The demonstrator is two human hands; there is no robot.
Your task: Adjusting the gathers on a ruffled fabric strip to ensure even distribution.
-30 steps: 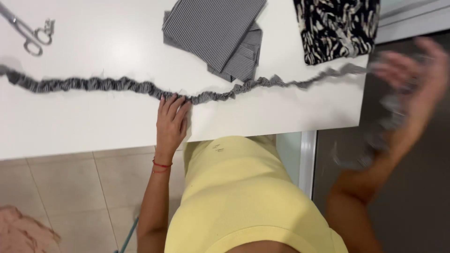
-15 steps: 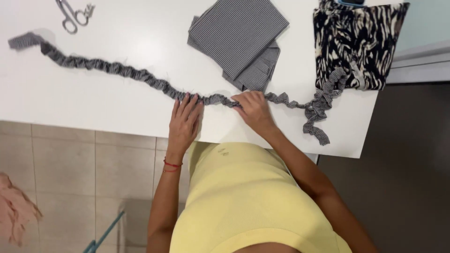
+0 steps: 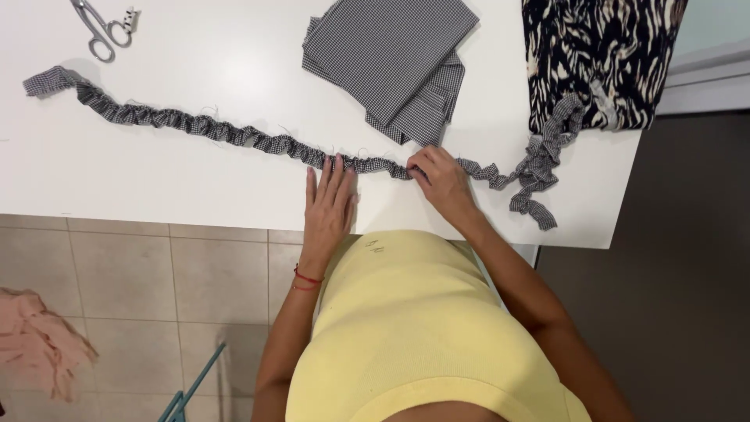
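A long gathered strip of black-and-white checked fabric runs across the white table from the far left to the right edge, where it bunches up. My left hand lies flat on the table, fingertips pressing the strip near its middle. My right hand pinches the strip just to the right of that, fingers closed on the ruffle.
Folded checked fabric lies at the back centre. A black-and-cream patterned cloth sits at the back right. Scissors rest at the back left. Pink cloth lies on the tiled floor, beside a teal chair leg.
One second ago my right hand was raised off to the right holding the strip's end. It has come down onto the table and now pinches the strip beside my left hand.
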